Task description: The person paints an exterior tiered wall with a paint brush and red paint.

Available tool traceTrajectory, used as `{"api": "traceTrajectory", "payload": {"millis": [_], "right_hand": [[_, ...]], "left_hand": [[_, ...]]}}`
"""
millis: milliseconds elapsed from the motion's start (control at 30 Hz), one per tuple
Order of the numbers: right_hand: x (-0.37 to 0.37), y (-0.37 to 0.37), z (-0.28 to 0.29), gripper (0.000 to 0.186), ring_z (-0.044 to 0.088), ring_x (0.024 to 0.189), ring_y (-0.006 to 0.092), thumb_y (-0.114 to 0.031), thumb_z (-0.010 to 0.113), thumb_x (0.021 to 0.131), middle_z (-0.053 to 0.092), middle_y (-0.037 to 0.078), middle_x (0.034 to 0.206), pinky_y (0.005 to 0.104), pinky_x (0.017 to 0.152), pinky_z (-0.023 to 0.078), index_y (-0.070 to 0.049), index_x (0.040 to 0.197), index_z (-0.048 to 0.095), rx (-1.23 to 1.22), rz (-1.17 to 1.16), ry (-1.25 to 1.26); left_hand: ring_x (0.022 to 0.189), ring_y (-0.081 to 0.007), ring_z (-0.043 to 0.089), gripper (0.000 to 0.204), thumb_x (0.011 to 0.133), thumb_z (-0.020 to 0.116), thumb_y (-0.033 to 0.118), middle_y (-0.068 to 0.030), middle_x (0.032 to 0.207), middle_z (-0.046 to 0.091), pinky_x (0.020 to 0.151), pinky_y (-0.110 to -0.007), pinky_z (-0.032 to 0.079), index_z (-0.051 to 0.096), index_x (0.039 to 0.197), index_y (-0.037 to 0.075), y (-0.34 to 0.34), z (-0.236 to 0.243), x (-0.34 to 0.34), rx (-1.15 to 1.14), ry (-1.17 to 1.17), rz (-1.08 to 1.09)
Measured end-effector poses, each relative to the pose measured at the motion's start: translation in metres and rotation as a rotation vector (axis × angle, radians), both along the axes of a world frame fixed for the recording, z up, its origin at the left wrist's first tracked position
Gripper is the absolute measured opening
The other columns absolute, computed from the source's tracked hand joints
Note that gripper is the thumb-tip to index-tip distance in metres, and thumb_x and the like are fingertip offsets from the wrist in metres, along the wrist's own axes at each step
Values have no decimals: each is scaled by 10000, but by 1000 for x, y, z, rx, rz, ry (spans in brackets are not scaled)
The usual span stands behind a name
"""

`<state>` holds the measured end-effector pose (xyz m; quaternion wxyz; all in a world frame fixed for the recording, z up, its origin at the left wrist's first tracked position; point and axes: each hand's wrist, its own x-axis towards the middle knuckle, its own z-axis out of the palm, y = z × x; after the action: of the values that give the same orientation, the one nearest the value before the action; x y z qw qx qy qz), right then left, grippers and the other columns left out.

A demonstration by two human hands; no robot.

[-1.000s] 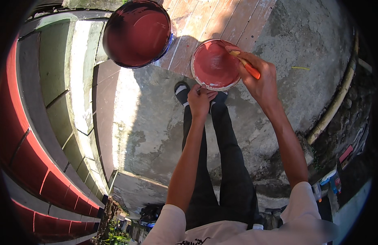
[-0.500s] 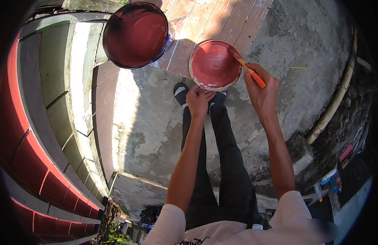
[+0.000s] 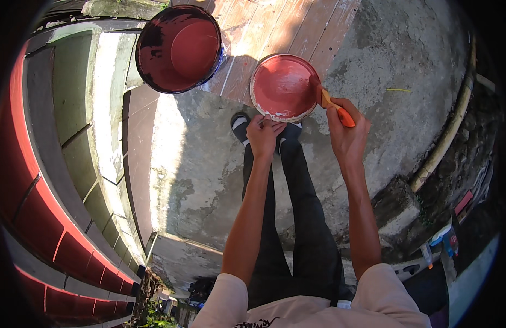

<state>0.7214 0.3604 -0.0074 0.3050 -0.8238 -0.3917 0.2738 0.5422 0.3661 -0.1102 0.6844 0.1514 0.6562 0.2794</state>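
Note:
A round shallow container of red paint (image 3: 280,85) with a pale, paint-smeared rim is at the near edge of a weathered wooden board (image 3: 253,38), just above my feet. My left hand (image 3: 262,134) is closed on the container's near rim. My right hand (image 3: 349,128) grips a paintbrush with an orange handle (image 3: 345,115), its red-coated bristles at the right side of the container. A large dark bucket (image 3: 179,46) with red paint inside stands to the upper left of the container, on the board.
Stepped walls with red, grey and pale green faces (image 3: 31,202) curve along my left. Cracked concrete ground (image 3: 373,142) lies under and beside me. A long pole (image 3: 439,153) runs along the right, with rubble and small plastic items (image 3: 444,238) beyond it. Plants (image 3: 157,311) show at the lower left.
My right hand and the brush have moved down and slightly outward toward the container's lower right rim. The container and my left hand have shifted slightly left.

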Motion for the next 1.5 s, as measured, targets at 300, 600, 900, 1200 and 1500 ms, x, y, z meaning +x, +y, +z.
{"api": "traceTrajectory", "payload": {"millis": [300, 600, 900, 1200, 1500], "right_hand": [[-5, -11, -10, 200, 555, 640, 100, -111, 665, 922, 641, 136, 685, 309, 614, 487, 65, 1001, 719, -1, -163, 138], [3, -10, 9, 198, 579, 713, 76, -92, 698, 923, 677, 83, 745, 271, 661, 510, 58, 1048, 734, 27, -230, 159], [11, -9, 9, 199, 755, 892, 191, -49, 741, 903, 774, 182, 960, 320, 785, 579, 36, 1083, 748, 36, -16, 74], [34, 15, 3, 273, 751, 1012, 314, 17, 740, 873, 749, 204, 1160, 381, 895, 582, 27, 1146, 745, 94, 433, -18], [30, -6, -1, 335, 701, 976, 377, 80, 706, 800, 734, 207, 1088, 431, 854, 561, 26, 1130, 721, 48, 576, -44]], "left_hand": [[946, -338, 757, 233, 1094, 455, 115, -255, 1051, 710, 880, -411, 639, 551, 1106, -96, 0, -1, -1, -6, 2, -28], [941, -317, 761, 244, 1101, 447, 135, -234, 1050, 717, 848, -380, 639, 564, 1143, -75, -1, -2, -5, -8, 38, -104], [918, -315, 766, 257, 1092, 466, 131, -229, 1038, 714, 812, -364, 643, 570, 1144, -99, -6, -1, -3, -23, 23, -99], [920, -314, 766, 269, 1096, 471, 146, -228, 1037, 717, 821, -358, 639, 567, 1142, -101, -8, 0, -6, -13, -2, -98], [925, -321, 763, 244, 1096, 431, 87, -242, 1044, 713, 837, -366, 646, 554, 1142, -119, -7, 0, -1, -9, -3, -43]]}}
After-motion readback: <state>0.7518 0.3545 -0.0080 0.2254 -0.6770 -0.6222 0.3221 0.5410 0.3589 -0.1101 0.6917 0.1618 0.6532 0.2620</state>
